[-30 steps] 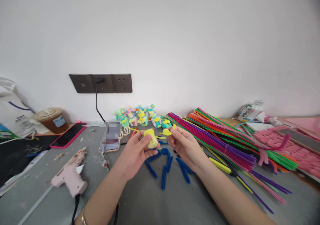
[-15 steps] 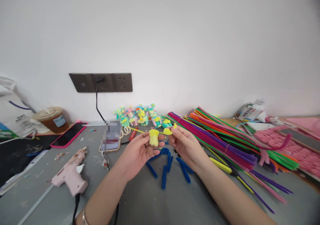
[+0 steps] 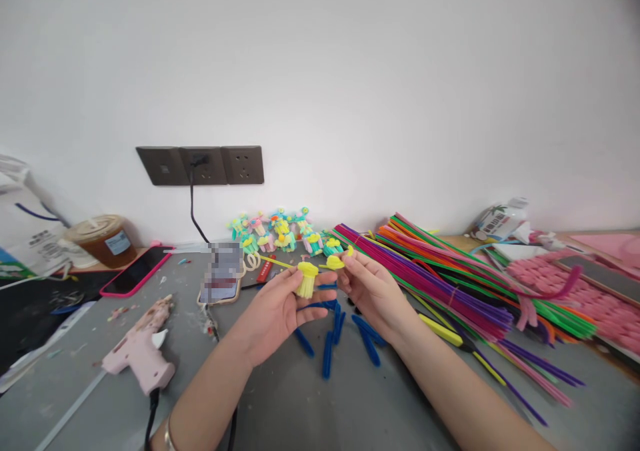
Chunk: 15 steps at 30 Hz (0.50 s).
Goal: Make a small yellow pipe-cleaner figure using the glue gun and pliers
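Between the fingers of my left hand point(image 3: 274, 314) is a small pale-yellow tuft of bent pipe cleaners point(image 3: 307, 281) with a brighter yellow band round its top. My right hand point(image 3: 375, 289) pinches a small coiled yellow pipe-cleaner piece point(image 3: 335, 262), which has a short straight end pointing left. The two yellow pieces are close together but apart. On the table beneath the hands lie several folded blue pipe-cleaner pieces point(image 3: 327, 354). Behind the hands stands a group of small colourful pipe-cleaner figures point(image 3: 283, 231).
Bundles of coloured pipe cleaners point(image 3: 440, 284) spread to the right, near yellow-handled pliers point(image 3: 440, 329). At left lie a pink glue gun point(image 3: 143, 351) with its cord, a phone point(image 3: 137, 271) and a drink cup point(image 3: 105, 241). A second phone point(image 3: 223, 274) rests behind my left forearm.
My left hand has tilted the pale-yellow tuft so its lower end swings to the left, and its lower fingers have spread. My right hand keeps nearly the same position.
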Tool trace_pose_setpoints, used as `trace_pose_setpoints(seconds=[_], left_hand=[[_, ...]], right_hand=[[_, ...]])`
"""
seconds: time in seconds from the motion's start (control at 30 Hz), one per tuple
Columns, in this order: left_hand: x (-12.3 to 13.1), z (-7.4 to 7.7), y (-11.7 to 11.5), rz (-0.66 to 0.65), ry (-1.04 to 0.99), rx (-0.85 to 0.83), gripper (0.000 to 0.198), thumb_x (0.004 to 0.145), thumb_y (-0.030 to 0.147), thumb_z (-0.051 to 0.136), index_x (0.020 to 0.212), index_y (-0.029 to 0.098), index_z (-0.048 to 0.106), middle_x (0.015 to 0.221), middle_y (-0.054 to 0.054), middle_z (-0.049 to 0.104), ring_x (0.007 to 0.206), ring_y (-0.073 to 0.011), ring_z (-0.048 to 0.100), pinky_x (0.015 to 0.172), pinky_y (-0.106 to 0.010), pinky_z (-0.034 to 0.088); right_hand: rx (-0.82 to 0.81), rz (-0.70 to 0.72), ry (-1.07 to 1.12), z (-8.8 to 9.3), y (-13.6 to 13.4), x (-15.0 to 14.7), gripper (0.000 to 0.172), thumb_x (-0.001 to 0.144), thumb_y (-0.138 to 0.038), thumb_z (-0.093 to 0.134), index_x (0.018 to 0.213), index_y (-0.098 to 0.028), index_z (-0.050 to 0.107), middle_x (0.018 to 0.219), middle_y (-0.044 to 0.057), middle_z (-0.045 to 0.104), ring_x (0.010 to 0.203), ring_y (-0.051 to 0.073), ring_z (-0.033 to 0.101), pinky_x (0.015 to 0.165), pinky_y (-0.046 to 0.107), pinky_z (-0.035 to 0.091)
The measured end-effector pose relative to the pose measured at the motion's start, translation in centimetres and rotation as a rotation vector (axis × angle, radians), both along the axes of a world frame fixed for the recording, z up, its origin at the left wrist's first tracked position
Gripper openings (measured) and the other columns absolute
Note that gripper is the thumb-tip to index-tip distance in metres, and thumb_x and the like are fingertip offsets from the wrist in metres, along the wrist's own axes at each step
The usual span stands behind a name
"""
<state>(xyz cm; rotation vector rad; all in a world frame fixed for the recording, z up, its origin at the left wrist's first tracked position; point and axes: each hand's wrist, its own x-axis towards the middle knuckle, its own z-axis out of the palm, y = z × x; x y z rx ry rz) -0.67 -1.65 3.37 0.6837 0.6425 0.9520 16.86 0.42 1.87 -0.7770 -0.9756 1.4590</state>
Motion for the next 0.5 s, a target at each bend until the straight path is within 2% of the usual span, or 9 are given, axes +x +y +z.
trace_pose_setpoints(seconds=[0.2, 0.37, 0.5], left_hand=[[-0.05, -0.36, 0.1, -0.08, -0.032, 0.027, 0.028, 0.099, 0.022, 0.046, 0.119, 0.013, 0.064, 0.123, -0.017, 0.069, 0.095, -0.0203, 0.072, 0.072, -0.024, 0.059], [0.02, -0.09, 0.0, -0.093, -0.063, 0.031, 0.031, 0.099, 0.019, 0.043, 0.115, 0.01, 0.068, 0.125, -0.017, 0.068, 0.095, -0.0205, 0.072, 0.074, -0.024, 0.059], [0.08, 0.14, -0.32, -0.086, -0.043, 0.045, 0.027, 0.094, 0.012, 0.05, 0.113, 0.011, 0.07, 0.125, -0.015, 0.068, 0.097, -0.0201, 0.072, 0.08, -0.024, 0.058]], right_hand=[[-0.018, -0.011, 0.02, 0.1, -0.01, -0.06, 0.034, 0.069, -0.045, 0.082, 0.072, -0.018, 0.062, 0.058, -0.004, 0.047, 0.055, 0.01, 0.037, 0.054, 0.025, 0.031], [-0.013, -0.038, 0.021, 0.03, 0.03, -0.03, 0.033, 0.069, -0.045, 0.082, 0.072, -0.018, 0.064, 0.058, -0.004, 0.048, 0.056, 0.01, 0.038, 0.054, 0.025, 0.032], [-0.022, -0.04, 0.044, -0.09, 0.12, -0.01, 0.032, 0.069, -0.043, 0.083, 0.072, -0.017, 0.065, 0.059, -0.004, 0.049, 0.057, 0.01, 0.039, 0.054, 0.023, 0.033]])
